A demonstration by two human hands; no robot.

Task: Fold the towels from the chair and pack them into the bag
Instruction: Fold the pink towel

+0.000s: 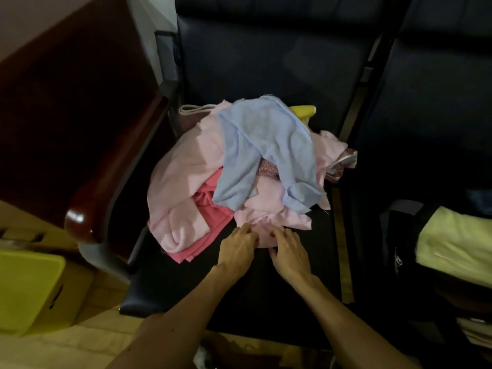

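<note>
A heap of towels lies on the dark chair seat [266,283]: a light blue towel [263,145] on top, pale pink towels [186,177] under it, a darker pink one [213,222] at the front left. My left hand [237,251] and my right hand [288,253] sit side by side on the near edge of a pale pink towel [266,227], fingers curled onto the cloth. The black bag [399,251] stands at the right with a folded pale yellow towel [458,243] in it.
A glossy brown wooden armrest [87,203] runs along the chair's left side. A yellow box [29,286] sits on the floor at lower left. A second dark seat [431,107] adjoins on the right. A yellow item [303,111] peeks out behind the heap.
</note>
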